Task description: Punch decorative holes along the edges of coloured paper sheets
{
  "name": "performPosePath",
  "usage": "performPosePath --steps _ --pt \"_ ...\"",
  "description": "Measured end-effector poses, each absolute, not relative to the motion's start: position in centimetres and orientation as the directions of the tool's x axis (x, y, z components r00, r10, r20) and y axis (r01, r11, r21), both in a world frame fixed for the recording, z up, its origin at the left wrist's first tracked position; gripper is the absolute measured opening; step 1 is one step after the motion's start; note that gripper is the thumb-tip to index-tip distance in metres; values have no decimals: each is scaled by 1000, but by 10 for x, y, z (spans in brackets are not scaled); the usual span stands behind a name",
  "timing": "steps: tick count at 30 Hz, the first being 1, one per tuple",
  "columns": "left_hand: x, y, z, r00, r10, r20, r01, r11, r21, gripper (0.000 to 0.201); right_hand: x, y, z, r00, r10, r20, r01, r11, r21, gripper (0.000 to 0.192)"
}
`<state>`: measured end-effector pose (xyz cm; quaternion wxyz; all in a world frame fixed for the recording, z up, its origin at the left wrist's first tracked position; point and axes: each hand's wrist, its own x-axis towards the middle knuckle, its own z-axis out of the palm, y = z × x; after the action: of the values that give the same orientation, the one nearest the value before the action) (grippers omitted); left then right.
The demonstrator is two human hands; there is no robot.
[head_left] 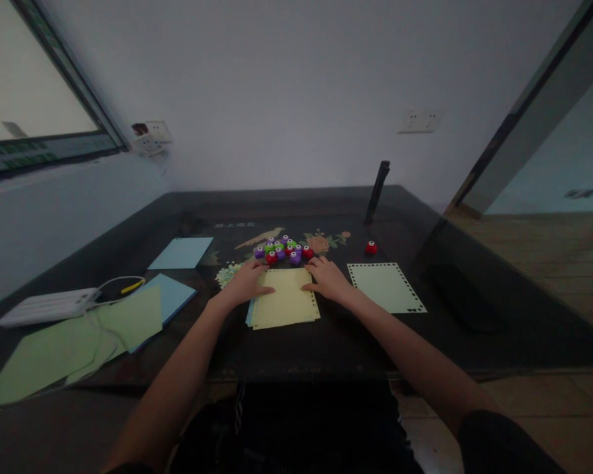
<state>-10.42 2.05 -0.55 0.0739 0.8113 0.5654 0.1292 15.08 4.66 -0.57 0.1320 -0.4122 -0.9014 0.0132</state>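
In front of me lies a small stack of paper sheets [285, 299], pale yellow on top, with a row of small dark marks or holes along its edges and a bluish sheet showing beneath at the left. My left hand [247, 284] rests at the stack's upper left, thumb stretched onto the top sheet and fingers apart. On the upper right, my right hand [329, 279] lies with its thumb on the paper and fingers spread. Just beyond the stack sits a cluster of small red, green and purple eyeball-like pieces [279, 251].
To the right are a pale sheet with a dark patterned border [388, 288], a lone red piece [371, 247] and an upright black stick-like object [377, 192]. At left lie blue paper [182, 253], green sheets [69, 342] and a white power strip [49, 307] with a cable.
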Motion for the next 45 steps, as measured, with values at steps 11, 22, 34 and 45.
performPosePath --steps 11,22,34,45 --pt "-102 20 -2 331 897 293 864 -413 287 30 149 44 -13 -539 784 308 745 614 -261 49" --pt "-106 27 10 -10 977 213 465 -184 866 31 148 48 -10 -411 899 150 172 238 -956 56" --pt "-76 16 6 31 999 27 94 -30 995 49 163 46 2 -421 907 -11 29 2 -1000 26" --pt "-71 9 10 84 994 72 284 -93 954 32 170 52 5 -311 945 97 -3 101 -995 26"
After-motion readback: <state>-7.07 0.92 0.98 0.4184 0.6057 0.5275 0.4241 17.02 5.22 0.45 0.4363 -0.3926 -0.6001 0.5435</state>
